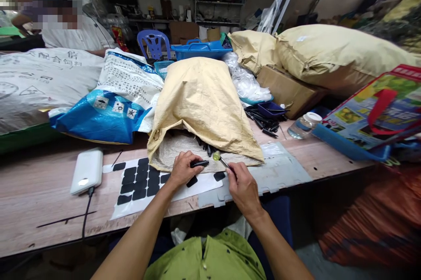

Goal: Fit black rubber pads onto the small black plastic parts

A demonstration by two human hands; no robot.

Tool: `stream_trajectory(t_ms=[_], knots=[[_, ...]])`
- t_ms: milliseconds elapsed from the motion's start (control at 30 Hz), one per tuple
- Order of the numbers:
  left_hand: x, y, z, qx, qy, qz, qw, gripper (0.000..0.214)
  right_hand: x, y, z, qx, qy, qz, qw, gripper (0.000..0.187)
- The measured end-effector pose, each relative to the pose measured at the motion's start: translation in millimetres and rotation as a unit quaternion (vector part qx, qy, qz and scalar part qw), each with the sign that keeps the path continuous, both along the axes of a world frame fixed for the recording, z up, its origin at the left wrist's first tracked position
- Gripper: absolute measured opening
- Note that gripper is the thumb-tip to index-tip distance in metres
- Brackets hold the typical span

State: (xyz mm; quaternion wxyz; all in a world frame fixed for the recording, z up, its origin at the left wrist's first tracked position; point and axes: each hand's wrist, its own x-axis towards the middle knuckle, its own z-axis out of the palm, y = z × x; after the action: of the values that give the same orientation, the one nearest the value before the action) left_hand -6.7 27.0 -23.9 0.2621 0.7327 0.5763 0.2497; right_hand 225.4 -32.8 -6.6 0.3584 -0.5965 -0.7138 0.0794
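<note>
My left hand [183, 168] is closed on a small black plastic part [199, 164], held just above a white sheet of black adhesive pads [140, 181]. My right hand [241, 186] grips a thin tool with a yellow-green tip [217, 156], its tip pointing toward the black part. Both hands work at the open mouth of a tan woven sack [204, 104], where more black parts [205, 146] show inside. One loose black pad [219, 175] lies between my hands.
A white power bank [87, 170] with a cable lies to the left. Blue-and-white sacks [115, 100], a pile of black parts [265, 120], a clear bottle [301, 125], a cardboard box [286, 89] and a printed bag [378, 113] crowd the wooden table [42, 201]. Another person sits at far left.
</note>
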Motion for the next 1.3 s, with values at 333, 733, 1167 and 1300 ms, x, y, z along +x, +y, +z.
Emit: stream_trajectory(t_ms=[333, 733, 1167, 1300], knots=[[1.7, -1.2, 6.1, -0.013, 0.011, 0.001, 1.0, 0.022, -26.5, -7.0, -3.4, -0.011, 0.054, 0.055, 0.997, 0.027], [-1.0, -1.0, 8.8, -0.017, 0.001, -0.013, 1.0, 0.011, -43.7, -5.7, 2.3, -0.021, 0.038, 0.072, 0.996, 0.025], [-6.7, -4.0, 2.2, 0.012, -0.026, -0.03, 0.999, 0.022, 23.3, 0.1, -2.6, 0.0, -0.197, -0.066, 0.978, 0.019], [-7.6, -4.6, -0.7, 0.025, -0.018, -0.041, 0.999, 0.022, 11.0, 2.0, 5.4, 0.016, -0.17, -0.048, 0.984, 0.021]])
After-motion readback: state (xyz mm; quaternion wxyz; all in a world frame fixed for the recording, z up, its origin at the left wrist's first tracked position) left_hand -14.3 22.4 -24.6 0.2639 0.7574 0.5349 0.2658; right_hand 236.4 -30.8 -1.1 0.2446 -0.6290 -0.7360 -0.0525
